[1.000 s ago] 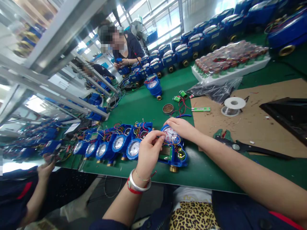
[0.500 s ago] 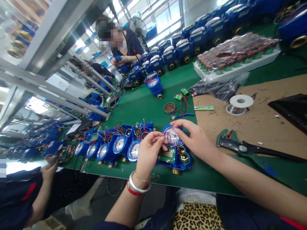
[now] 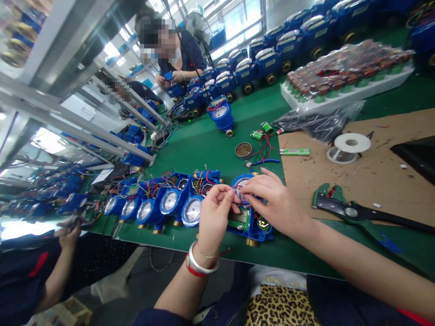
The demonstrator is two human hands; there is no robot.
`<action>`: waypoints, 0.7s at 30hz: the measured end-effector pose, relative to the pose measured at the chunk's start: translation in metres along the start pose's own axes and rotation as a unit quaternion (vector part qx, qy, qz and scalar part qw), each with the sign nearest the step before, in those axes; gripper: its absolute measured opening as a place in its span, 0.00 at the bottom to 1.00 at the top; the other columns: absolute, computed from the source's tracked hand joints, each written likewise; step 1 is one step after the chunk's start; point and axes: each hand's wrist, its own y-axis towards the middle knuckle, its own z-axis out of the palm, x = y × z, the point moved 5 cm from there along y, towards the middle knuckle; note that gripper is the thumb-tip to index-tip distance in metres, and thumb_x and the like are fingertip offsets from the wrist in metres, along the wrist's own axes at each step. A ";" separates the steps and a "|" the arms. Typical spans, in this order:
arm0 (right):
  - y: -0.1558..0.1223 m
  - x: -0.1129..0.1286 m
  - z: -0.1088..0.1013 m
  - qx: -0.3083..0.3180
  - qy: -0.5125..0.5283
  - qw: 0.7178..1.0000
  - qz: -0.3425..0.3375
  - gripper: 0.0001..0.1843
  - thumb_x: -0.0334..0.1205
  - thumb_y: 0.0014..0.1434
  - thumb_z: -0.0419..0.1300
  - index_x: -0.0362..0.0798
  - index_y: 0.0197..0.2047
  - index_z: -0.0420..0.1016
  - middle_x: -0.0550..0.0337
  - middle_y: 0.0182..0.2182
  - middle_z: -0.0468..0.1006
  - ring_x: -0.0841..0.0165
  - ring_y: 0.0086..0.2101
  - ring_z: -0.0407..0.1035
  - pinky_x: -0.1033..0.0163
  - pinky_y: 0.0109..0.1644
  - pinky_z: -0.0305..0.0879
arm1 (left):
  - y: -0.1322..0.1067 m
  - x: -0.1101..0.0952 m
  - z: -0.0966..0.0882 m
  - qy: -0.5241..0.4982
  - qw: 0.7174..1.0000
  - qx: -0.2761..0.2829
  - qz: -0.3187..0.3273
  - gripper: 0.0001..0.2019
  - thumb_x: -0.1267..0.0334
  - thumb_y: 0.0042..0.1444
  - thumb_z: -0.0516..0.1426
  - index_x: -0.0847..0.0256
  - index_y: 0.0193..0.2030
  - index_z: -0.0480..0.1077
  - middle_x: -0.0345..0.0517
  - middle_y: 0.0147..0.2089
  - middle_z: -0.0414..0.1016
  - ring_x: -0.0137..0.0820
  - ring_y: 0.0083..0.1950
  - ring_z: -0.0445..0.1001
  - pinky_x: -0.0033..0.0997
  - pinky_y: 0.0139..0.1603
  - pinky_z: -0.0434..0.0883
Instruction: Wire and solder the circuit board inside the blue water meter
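Observation:
A blue water meter (image 3: 253, 235) lies in front of me, its housing uncovered so that a green circuit board (image 3: 242, 220) and loose thin wires show. Over it, my left hand (image 3: 219, 206) is closed in a pinch on the thin wires (image 3: 239, 194). Facing it from the right, my right hand (image 3: 272, 199) also has thumb and index finger pinched on the wires, close to the left fingertips. Both hands hide part of the meter's round dial. Exactly which wire ends sit between the fingers is too small to tell.
Several open blue meters (image 3: 170, 201) line up at my left. Beyond my hands are a small round tin (image 3: 244, 150) and green batteries (image 3: 261, 131). At right, cutters (image 3: 351, 212) and a solder spool (image 3: 350, 147) rest by cardboard (image 3: 401, 176). Co-workers (image 3: 180, 54) sit across and left.
My right hand has moved in toward the left fingertips, and its fingers have closed on the wires. The left hand keeps its pinch. The view has shifted slightly.

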 end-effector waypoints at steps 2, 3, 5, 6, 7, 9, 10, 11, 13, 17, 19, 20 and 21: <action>-0.001 0.000 0.000 -0.006 0.000 1.000 -0.006 0.09 0.30 0.63 0.56 0.54 0.40 0.74 0.63 0.41 0.78 0.65 0.45 0.70 0.46 0.66 0.48 | 0.000 0.000 0.000 0.001 1.000 0.001 -0.001 0.09 0.58 0.62 0.55 0.61 0.36 0.66 0.39 0.30 0.72 0.23 0.25 0.69 0.22 0.28 0.66; -0.001 0.000 0.000 -0.010 0.001 1.000 -0.007 0.10 0.30 0.62 0.55 0.54 0.40 0.74 0.62 0.40 0.78 0.65 0.45 0.70 0.46 0.66 0.48 | -0.001 0.001 0.000 0.000 1.000 0.001 -0.002 0.09 0.58 0.62 0.55 0.61 0.36 0.66 0.39 0.30 0.72 0.22 0.25 0.69 0.22 0.28 0.66; 0.000 -0.001 0.000 -0.019 0.003 1.000 -0.007 0.10 0.30 0.62 0.55 0.54 0.39 0.74 0.62 0.40 0.77 0.65 0.46 0.70 0.46 0.65 0.50 | -0.001 0.001 0.000 -0.001 1.000 0.001 -0.004 0.08 0.58 0.62 0.55 0.61 0.36 0.65 0.39 0.30 0.72 0.22 0.26 0.69 0.22 0.28 0.66; 0.000 -0.001 0.000 -0.022 0.005 1.000 -0.006 0.10 0.30 0.62 0.55 0.54 0.38 0.74 0.61 0.40 0.77 0.65 0.46 0.70 0.46 0.65 0.50 | -0.001 0.001 0.000 -0.002 1.000 0.001 -0.004 0.08 0.59 0.62 0.55 0.61 0.36 0.65 0.39 0.30 0.72 0.22 0.26 0.69 0.22 0.28 0.66; 0.000 -0.001 0.000 -0.025 0.007 1.000 -0.005 0.10 0.30 0.61 0.55 0.54 0.38 0.74 0.61 0.40 0.77 0.64 0.46 0.70 0.46 0.65 0.51 | -0.001 0.001 0.000 -0.002 1.000 0.002 -0.004 0.08 0.59 0.62 0.55 0.61 0.36 0.65 0.39 0.30 0.72 0.22 0.26 0.68 0.22 0.28 0.66; -0.001 -0.001 0.000 -0.022 0.009 1.000 -0.004 0.09 0.31 0.62 0.54 0.54 0.38 0.74 0.61 0.40 0.77 0.64 0.47 0.70 0.45 0.64 0.52 | -0.002 0.000 0.000 -0.001 1.000 0.006 -0.003 0.08 0.59 0.62 0.55 0.61 0.36 0.65 0.39 0.30 0.71 0.22 0.26 0.68 0.22 0.28 0.66; -0.001 -0.001 0.000 -0.019 0.011 1.000 -0.001 0.09 0.31 0.62 0.55 0.54 0.40 0.74 0.61 0.41 0.78 0.64 0.47 0.70 0.45 0.64 0.52 | -0.002 0.000 0.000 -0.001 1.000 0.008 -0.002 0.08 0.59 0.62 0.55 0.61 0.36 0.65 0.39 0.30 0.71 0.22 0.25 0.68 0.22 0.28 0.66; -0.002 -0.001 0.000 -0.016 0.014 1.000 0.005 0.10 0.32 0.63 0.55 0.54 0.43 0.73 0.61 0.42 0.78 0.63 0.47 0.70 0.45 0.65 0.52 | -0.001 0.000 0.000 0.000 1.000 0.008 -0.001 0.08 0.59 0.62 0.55 0.61 0.36 0.65 0.39 0.30 0.71 0.22 0.25 0.68 0.22 0.28 0.66; -0.004 -0.001 0.000 -0.015 0.026 0.999 0.024 0.13 0.33 0.63 0.56 0.53 0.50 0.70 0.59 0.46 0.77 0.63 0.49 0.69 0.46 0.64 0.53 | -0.001 0.000 0.000 0.001 1.000 0.007 0.000 0.08 0.60 0.62 0.55 0.61 0.36 0.66 0.39 0.30 0.71 0.21 0.25 0.68 0.22 0.28 0.66; -0.013 -0.004 -0.004 -0.035 0.033 0.997 0.060 0.20 0.34 0.63 0.56 0.51 0.58 0.63 0.55 0.52 0.73 0.60 0.55 0.64 0.48 0.62 0.59 | 0.001 0.000 -0.002 0.004 1.000 0.003 0.003 0.07 0.60 0.62 0.55 0.61 0.37 0.66 0.39 0.31 0.71 0.21 0.25 0.68 0.21 0.28 0.66; -0.016 -0.004 -0.006 -0.047 0.028 0.996 0.065 0.20 0.33 0.63 0.55 0.50 0.58 0.63 0.54 0.52 0.72 0.59 0.56 0.63 0.47 0.61 0.60 | 0.000 0.000 -0.003 0.002 1.000 0.003 0.003 0.06 0.61 0.61 0.55 0.62 0.37 0.66 0.39 0.33 0.72 0.21 0.26 0.69 0.21 0.29 0.67; -0.018 -0.004 -0.008 -0.052 0.027 0.996 0.065 0.19 0.33 0.63 0.55 0.50 0.57 0.63 0.54 0.51 0.73 0.59 0.55 0.64 0.47 0.60 0.60 | -0.001 0.000 -0.003 0.001 1.000 0.003 0.001 0.06 0.62 0.61 0.55 0.62 0.38 0.66 0.39 0.34 0.72 0.21 0.27 0.69 0.21 0.30 0.67; -0.019 -0.004 -0.009 -0.057 0.027 0.996 0.064 0.18 0.33 0.63 0.55 0.49 0.56 0.64 0.54 0.51 0.73 0.60 0.54 0.64 0.48 0.60 0.61 | -0.002 0.000 -0.002 0.001 1.000 0.003 -0.003 0.06 0.62 0.61 0.55 0.62 0.38 0.66 0.40 0.34 0.72 0.21 0.27 0.70 0.21 0.30 0.67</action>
